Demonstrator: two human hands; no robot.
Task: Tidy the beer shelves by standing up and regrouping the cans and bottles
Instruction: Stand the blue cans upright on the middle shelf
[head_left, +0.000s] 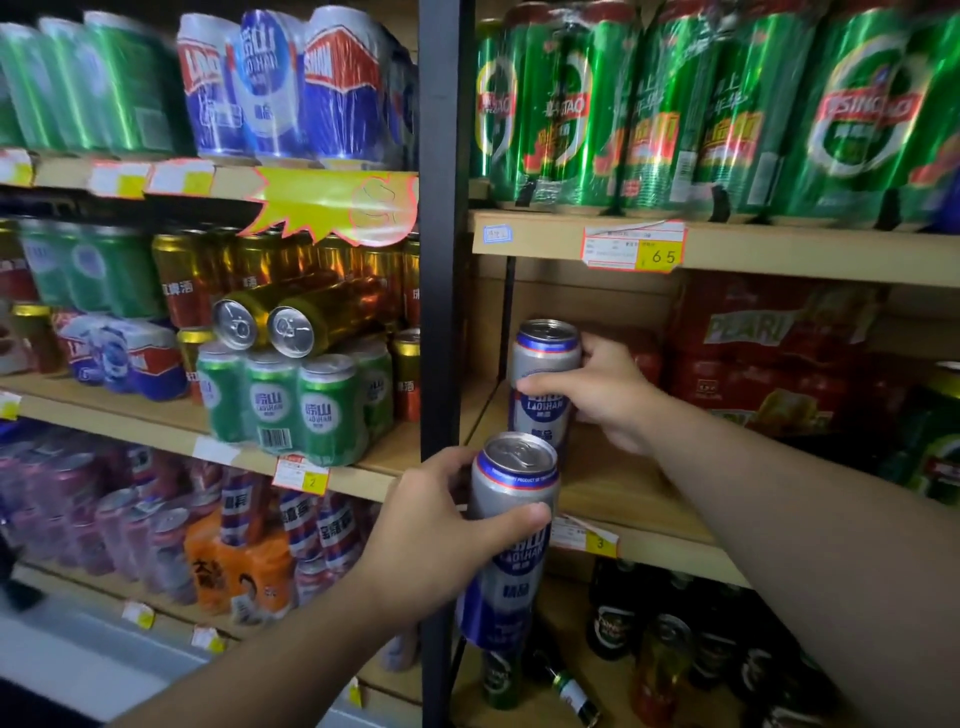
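Note:
My left hand (436, 530) grips a tall silver-and-blue Laoshan can (511, 545), upright in the air in front of the black upright post. My right hand (608, 392) grips a second silver-and-blue can (543, 364), upright at the left end of the wooden middle shelf (623, 493) on the right. Two gold cans (291, 317) lie on their sides on top of a wrapped pack of green cans (291, 400) on the left shelf. On the bottom right shelf a green bottle (566, 686) lies tipped over among dark bottles.
A black post (441, 208) divides the two shelf bays. Wrapped green Tsingtao packs (701, 109) fill the upper right shelf. Red Pearl cartons (769, 353) sit right of my right hand. Orange and blue packs (244, 561) crowd the lower left shelf.

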